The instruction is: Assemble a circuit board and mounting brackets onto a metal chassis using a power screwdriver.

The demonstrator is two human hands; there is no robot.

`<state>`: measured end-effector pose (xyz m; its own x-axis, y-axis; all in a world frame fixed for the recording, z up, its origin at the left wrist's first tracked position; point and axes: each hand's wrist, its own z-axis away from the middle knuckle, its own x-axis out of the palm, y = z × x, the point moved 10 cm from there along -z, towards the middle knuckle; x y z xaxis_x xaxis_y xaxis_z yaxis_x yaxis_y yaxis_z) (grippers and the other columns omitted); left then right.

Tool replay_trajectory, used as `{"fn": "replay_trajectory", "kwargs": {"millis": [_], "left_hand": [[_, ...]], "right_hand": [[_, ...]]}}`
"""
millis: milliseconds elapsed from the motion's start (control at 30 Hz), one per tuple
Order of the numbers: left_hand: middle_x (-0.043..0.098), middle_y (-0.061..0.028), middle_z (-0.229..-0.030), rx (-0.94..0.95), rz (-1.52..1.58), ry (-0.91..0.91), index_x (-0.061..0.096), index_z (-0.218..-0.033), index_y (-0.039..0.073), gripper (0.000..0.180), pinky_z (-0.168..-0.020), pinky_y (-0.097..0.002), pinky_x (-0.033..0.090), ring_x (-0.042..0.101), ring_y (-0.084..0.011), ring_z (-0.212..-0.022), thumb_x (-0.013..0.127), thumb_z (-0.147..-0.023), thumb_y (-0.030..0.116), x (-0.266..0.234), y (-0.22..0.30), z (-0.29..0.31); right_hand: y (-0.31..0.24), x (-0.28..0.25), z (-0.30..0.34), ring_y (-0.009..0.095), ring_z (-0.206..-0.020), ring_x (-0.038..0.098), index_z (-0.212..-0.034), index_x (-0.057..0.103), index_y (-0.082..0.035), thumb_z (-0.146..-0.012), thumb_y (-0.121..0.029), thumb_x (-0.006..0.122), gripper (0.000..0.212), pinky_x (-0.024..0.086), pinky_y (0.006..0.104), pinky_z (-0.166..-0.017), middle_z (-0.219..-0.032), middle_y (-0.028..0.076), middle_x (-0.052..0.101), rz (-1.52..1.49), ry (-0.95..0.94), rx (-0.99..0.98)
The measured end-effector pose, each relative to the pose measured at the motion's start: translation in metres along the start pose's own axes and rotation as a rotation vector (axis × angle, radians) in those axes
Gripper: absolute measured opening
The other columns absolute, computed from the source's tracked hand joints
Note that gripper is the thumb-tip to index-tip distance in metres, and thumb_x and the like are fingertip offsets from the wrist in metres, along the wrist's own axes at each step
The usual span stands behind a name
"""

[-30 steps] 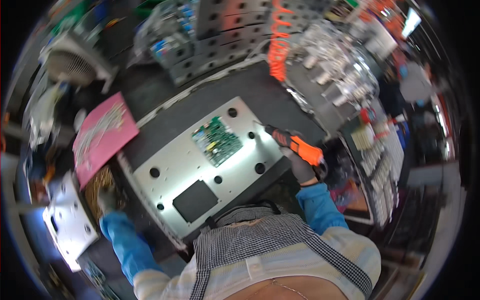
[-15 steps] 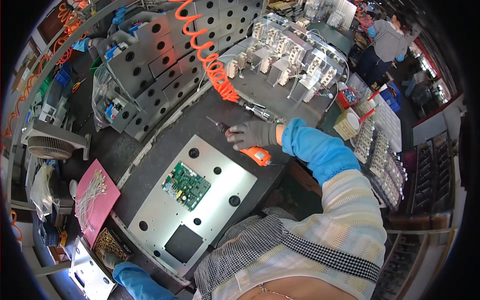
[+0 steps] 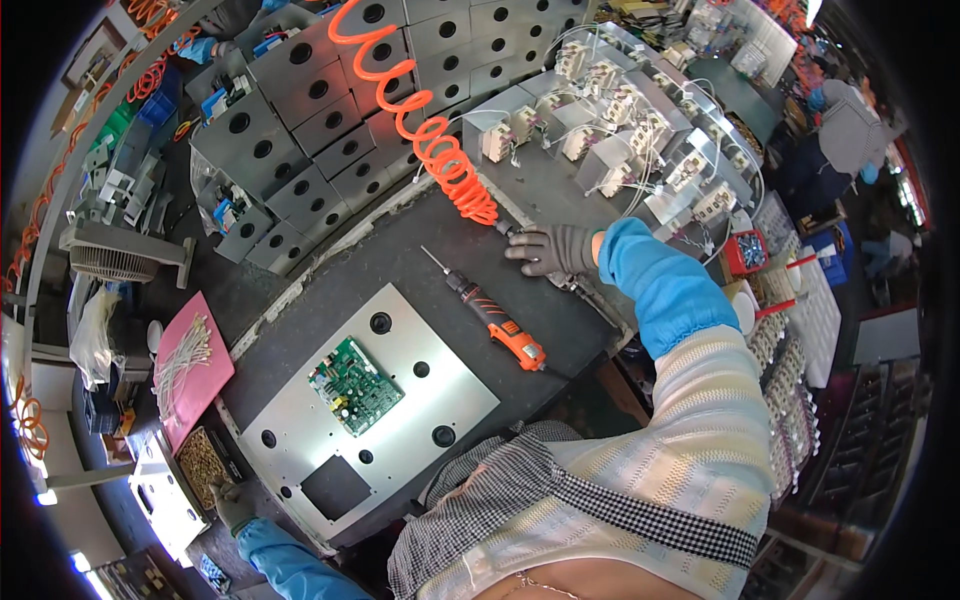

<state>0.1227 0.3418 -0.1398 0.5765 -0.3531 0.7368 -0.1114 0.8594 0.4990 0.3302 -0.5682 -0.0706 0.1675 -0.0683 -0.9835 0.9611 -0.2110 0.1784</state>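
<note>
My right hand [image 3: 549, 250], in a grey glove, lies closed over a silver air tool [image 3: 578, 284] at the end of an orange coiled hose [image 3: 455, 172]. Just nearer to me rests an orange and black electric screwdriver [image 3: 497, 322], its bit pointing to the far left. Left of it is a flat metal panel [image 3: 420, 398] with round black grommets and a square cutout. A green circuit board [image 3: 355, 386] sits on the panel. My left hand [image 3: 234, 506], gloved too, is at the near end of a box of small brass-coloured fasteners [image 3: 203, 462]. Its fingers are curled; what they pinch is too small to make out.
White cables [image 3: 186, 360] lie on a pink sheet [image 3: 218, 372] at the left. Stacked metal housings [image 3: 325, 130] line the far side. Wired metal assemblies [image 3: 625, 120] crowd the far right, beside a red bin [image 3: 746, 252]. Another person [image 3: 850, 130] stands beyond.
My right hand has let go of the electric screwdriver and moved right onto the air tool. The screwdriver now lies on the bench. My left hand stays by the fastener box, its fingers drawn toward the near end.
</note>
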Motion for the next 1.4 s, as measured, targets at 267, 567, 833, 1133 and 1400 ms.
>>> {"fn": "replay_trajectory", "kwargs": {"millis": [267,567,833,1133,1400], "left_hand": [[0.069,-0.0024,-0.105,-0.145,-0.039,-0.128,0.06,-0.128,0.008,0.029,-0.064,-0.0255,0.052,0.059,-0.0109,-0.077,0.057,-0.107,0.029,0.125,-0.098,0.071],[0.061,-0.0002,-0.102,-0.306,-0.283,-0.327,0.056,-0.132,0.006,0.027,-0.053,-0.017,0.042,0.048,-0.0053,-0.071,0.052,-0.11,0.021,0.236,-0.229,0.131],[0.05,0.0046,-0.083,-0.442,-0.27,-0.496,0.059,-0.117,0.008,0.025,-0.045,-0.017,0.029,0.034,-0.0036,-0.059,0.054,-0.109,0.032,0.235,-0.291,0.15],[0.048,0.0043,-0.073,-0.436,-0.252,-0.363,0.061,-0.11,0.009,0.031,-0.045,-0.0176,0.028,0.035,-0.0033,-0.056,0.058,-0.107,0.039,0.206,-0.279,0.147],[0.045,0.0055,-0.073,-0.16,-0.749,-0.486,0.059,-0.114,0.007,0.035,-0.045,-0.0177,0.027,0.033,-0.0018,-0.055,0.059,-0.107,0.04,0.22,-0.253,0.156]], "right_hand": [[-0.002,-0.05,-0.026,0.034,-0.14,0.044,-0.106,0.064,-0.019,-0.073,-0.028,0.074,0.036,0.037,0.0541,-0.113,-0.138,0.009,0.054,-0.029,-0.201,0.061],[-0.06,-0.151,-0.123,0.027,-0.087,0.071,-0.121,0.068,-0.007,-0.082,-0.053,0.075,0.06,0.055,0.0446,-0.078,-0.094,0.011,0.072,-1.025,-0.075,0.627],[-0.233,-0.152,-0.235,0.013,-0.062,0.063,-0.112,0.059,-0.006,-0.089,-0.03,0.075,0.036,0.052,0.0286,-0.052,-0.081,0.004,0.064,-2.093,-0.089,0.463],[-0.267,-0.163,-0.239,0.015,-0.067,0.063,-0.123,0.06,-0.006,-0.084,-0.027,0.081,0.049,0.053,0.0312,-0.054,-0.085,0.005,0.064,-1.934,-0.057,0.66],[-0.289,-0.155,-0.24,0.016,-0.06,0.064,-0.115,0.064,-0.007,-0.089,-0.033,0.078,0.04,0.052,0.0307,-0.05,-0.078,0.006,0.065,-2.044,-0.071,0.73]]}}
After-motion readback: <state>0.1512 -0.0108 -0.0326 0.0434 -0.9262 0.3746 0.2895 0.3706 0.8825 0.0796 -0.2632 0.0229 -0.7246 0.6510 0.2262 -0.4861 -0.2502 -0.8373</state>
